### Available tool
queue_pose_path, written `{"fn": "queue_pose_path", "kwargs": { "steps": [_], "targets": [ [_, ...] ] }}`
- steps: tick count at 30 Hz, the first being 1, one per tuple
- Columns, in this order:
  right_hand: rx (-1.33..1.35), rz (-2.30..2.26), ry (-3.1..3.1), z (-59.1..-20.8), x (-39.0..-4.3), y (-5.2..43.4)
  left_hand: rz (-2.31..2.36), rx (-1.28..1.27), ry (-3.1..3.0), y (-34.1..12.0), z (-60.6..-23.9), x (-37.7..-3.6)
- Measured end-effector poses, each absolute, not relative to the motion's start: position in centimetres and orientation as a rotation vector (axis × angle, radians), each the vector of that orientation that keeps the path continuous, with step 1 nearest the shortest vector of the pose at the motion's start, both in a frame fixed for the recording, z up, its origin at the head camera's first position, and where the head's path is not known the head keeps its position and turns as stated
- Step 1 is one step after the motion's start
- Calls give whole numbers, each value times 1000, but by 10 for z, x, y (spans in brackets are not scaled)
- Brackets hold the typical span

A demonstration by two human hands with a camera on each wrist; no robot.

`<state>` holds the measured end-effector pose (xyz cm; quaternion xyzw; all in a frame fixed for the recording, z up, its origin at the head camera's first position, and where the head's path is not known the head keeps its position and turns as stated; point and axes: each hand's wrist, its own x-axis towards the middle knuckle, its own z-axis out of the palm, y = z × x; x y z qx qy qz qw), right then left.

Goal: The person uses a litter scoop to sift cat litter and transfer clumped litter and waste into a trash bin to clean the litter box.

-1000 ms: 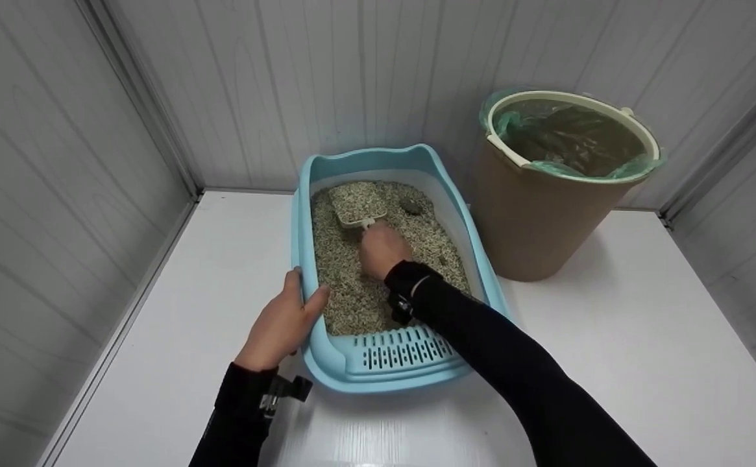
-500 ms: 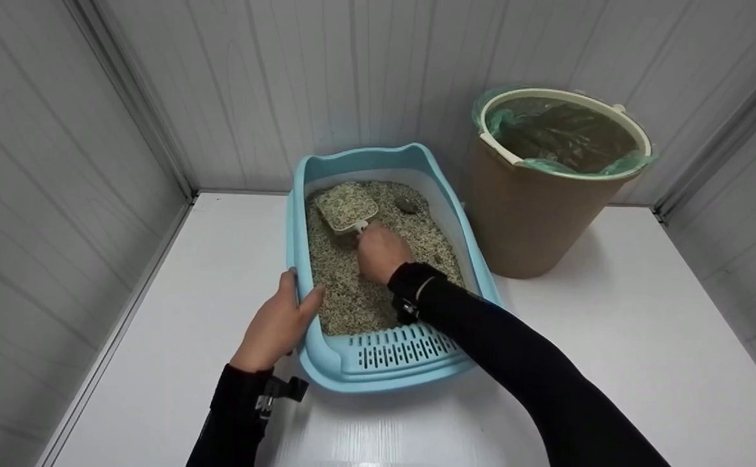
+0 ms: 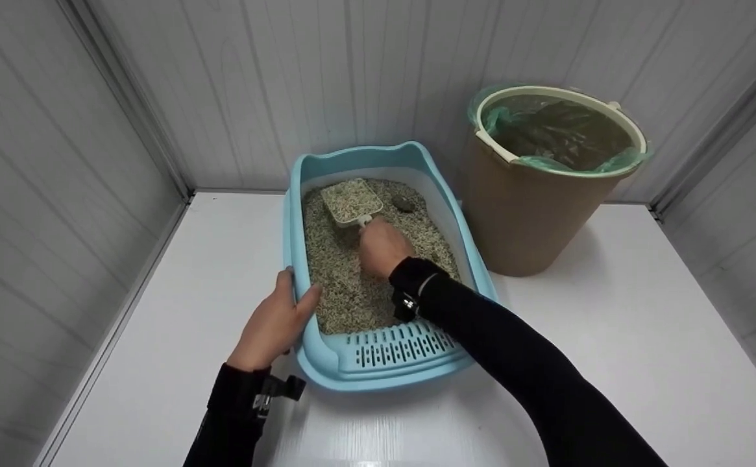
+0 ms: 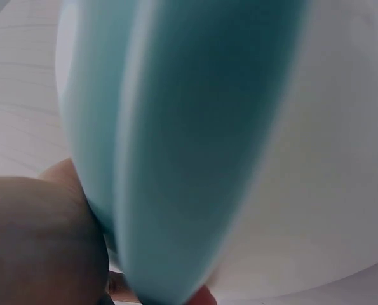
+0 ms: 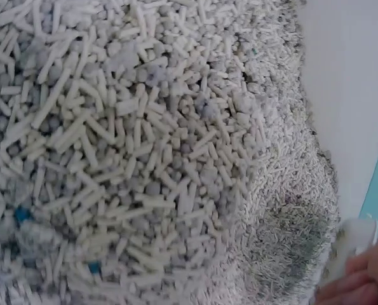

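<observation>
A light blue litter box [image 3: 300,194] filled with pale pellet litter [image 3: 345,285] stands on the white floor. My left hand [image 3: 277,318] grips its left rim, thumb inside; the left wrist view shows only the blurred blue rim [image 4: 176,146] close up. My right hand [image 3: 383,246] holds the handle of a white scoop [image 3: 350,202] heaped with litter, raised a little over the far end of the box. In the right wrist view the litter [image 5: 131,146] fills the frame, with my fingers [image 5: 354,283] on the scoop handle at the lower right. A dark clump [image 3: 404,203] lies near the scoop.
A tan bin [image 3: 527,214] lined with a green bag [image 3: 559,133] stands right of the box against the back wall. White panel walls close in at the left, back and right. A slotted blue step [image 3: 397,350] forms the box's near end.
The scoop, loaded with litter, has shifted slightly toward the far end of the box and lifted a little. My left hand stays on the rim.
</observation>
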<state>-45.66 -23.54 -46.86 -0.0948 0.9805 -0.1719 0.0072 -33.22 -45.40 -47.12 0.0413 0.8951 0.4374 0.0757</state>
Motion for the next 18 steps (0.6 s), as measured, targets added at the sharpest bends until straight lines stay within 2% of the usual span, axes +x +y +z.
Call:
{"fn": "queue_pose_path", "kwargs": {
  "steps": [18],
  "targets": [
    [-241,-594,3046,-459,-465,-223,1315,96,2667,-454,-473,-335]
  ]
}}
